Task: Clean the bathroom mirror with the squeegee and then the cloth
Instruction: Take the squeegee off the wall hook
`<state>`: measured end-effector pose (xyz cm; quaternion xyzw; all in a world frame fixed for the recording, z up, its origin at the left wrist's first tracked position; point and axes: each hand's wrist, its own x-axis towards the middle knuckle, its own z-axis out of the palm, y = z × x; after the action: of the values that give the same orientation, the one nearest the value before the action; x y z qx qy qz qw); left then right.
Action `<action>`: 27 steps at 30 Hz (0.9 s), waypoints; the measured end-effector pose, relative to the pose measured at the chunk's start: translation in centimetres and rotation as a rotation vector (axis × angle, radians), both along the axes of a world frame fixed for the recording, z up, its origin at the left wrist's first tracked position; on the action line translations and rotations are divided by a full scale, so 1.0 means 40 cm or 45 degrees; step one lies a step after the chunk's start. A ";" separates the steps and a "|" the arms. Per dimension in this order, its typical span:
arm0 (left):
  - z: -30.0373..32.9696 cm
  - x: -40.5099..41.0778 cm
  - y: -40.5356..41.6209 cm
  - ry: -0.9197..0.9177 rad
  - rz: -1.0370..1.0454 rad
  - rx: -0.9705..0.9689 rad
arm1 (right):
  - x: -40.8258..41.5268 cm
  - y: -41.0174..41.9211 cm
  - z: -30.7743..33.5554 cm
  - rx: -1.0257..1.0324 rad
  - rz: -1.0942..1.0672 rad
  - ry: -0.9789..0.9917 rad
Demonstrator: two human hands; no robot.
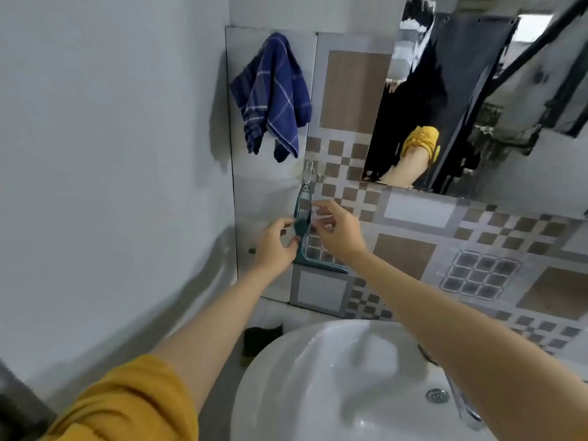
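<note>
A teal squeegee (304,224) hangs by its looped handle from a clear wall hook (310,174), blade at the bottom. My left hand (276,246) pinches the squeegee's handle at mid-height. My right hand (337,229) is right beside it, fingers spread and touching the handle's right side. A blue checked cloth (274,97) hangs on the wall above the hook. The mirror (477,100) is mounted at the upper right and reflects a person's arm in a yellow sleeve.
A white washbasin (334,383) sits below my arms, with a chrome tap (464,405) and drain at its right. Patterned tiles cover the wall under the mirror. A plain grey wall closes the left side. A dark object (261,340) lies on the floor by the basin.
</note>
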<state>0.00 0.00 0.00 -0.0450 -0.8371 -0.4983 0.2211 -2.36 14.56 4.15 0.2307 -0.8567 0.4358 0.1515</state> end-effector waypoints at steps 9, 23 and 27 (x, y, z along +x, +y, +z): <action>-0.001 -0.053 0.010 0.062 0.044 0.204 | -0.034 -0.031 -0.005 -0.169 -0.069 -0.015; 0.058 0.013 0.017 0.197 -0.005 0.465 | 0.019 -0.013 0.061 -0.264 -0.030 0.162; 0.109 0.056 0.037 0.202 -0.125 0.495 | 0.055 0.043 0.102 -0.131 -0.016 0.311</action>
<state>2.25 1.50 4.37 -0.0814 -0.7021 -0.6555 0.2661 -0.15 16.27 8.22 0.2687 -0.8097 0.4470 0.2689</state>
